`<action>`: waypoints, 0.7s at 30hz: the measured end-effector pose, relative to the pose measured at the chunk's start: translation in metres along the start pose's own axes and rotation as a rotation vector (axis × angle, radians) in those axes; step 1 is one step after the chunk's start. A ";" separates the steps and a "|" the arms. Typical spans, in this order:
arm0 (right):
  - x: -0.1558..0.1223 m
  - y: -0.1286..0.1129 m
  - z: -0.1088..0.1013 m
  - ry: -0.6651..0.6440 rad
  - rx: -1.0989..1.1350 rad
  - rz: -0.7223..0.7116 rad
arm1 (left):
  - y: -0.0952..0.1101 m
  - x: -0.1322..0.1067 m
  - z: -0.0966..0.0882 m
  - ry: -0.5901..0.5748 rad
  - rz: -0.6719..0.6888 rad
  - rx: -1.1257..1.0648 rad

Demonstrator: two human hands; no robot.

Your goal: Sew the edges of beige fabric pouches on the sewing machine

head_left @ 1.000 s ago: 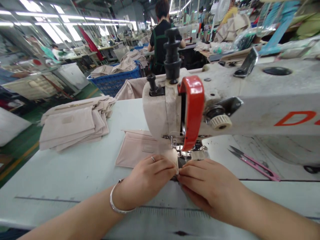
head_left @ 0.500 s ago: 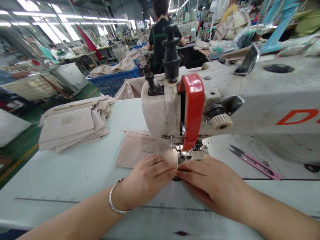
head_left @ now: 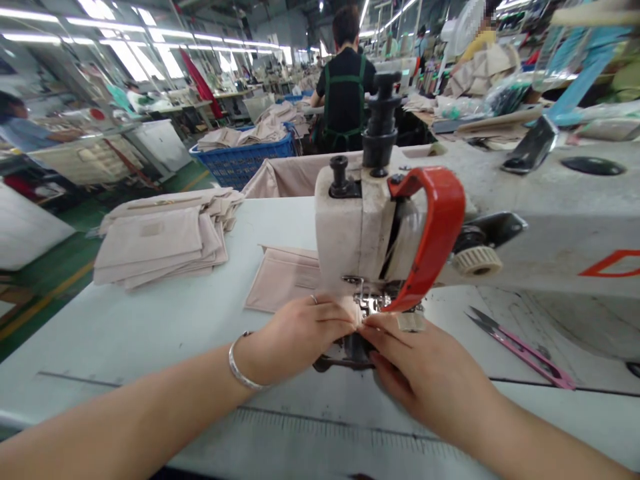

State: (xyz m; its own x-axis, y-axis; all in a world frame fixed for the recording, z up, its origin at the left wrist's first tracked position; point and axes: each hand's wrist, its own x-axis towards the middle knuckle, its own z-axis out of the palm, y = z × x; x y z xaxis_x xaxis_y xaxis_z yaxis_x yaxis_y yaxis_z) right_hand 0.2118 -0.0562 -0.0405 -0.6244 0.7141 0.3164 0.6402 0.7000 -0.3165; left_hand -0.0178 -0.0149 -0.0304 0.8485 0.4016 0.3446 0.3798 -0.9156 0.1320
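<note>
A beige-pink fabric piece [head_left: 283, 277] with a small label patch lies flat under the head of the sewing machine [head_left: 345, 233]. Its near edge sits by the presser foot [head_left: 369, 303]. My left hand [head_left: 305, 333], with a ring and a silver bangle, pinches that edge just left of the needle area. Close against it, my right hand [head_left: 420, 357] has its fingertips closed on the same edge from the right. The fingertips of both hands nearly meet in front of the foot. A red guard [head_left: 437, 227] curves down in front of the needle, partly covering it.
Pink-handled thread snips [head_left: 523, 347] lie on the machine bed at right. A stack of beige fabric pieces [head_left: 160, 237] rests on the table's left. Behind stand a blue basket [head_left: 245, 157] of fabric and a person in a green apron [head_left: 345, 87]. A ruler scale [head_left: 320, 427] marks the front.
The view has shifted, so the machine appears further right. Fabric and both hands have advanced slightly past the foot, uncovering more of the dark metal plate in front. Both hands keep their hold.
</note>
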 end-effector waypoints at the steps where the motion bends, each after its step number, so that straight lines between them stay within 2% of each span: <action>1: 0.000 0.000 0.001 -0.009 -0.007 0.031 | -0.002 0.003 -0.001 0.005 -0.010 -0.009; 7: 0.003 0.001 0.002 -0.087 -0.041 0.122 | -0.015 0.014 -0.003 0.036 -0.048 0.035; 14: 0.005 0.001 0.004 -0.073 -0.072 0.126 | -0.029 0.012 0.008 0.082 -0.196 0.083; 18: 0.005 0.001 0.003 -0.081 -0.067 0.124 | -0.030 0.011 0.011 0.067 -0.210 0.063; 21: 0.005 0.000 0.001 -0.099 -0.054 0.132 | -0.024 0.015 0.005 0.024 -0.239 0.073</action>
State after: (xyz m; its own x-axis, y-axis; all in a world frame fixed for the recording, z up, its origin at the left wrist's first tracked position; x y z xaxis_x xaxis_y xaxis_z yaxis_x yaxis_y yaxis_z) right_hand 0.2083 -0.0521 -0.0399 -0.5724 0.7989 0.1847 0.7412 0.6004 -0.3001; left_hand -0.0121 0.0135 -0.0329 0.7231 0.6050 0.3334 0.5948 -0.7907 0.1449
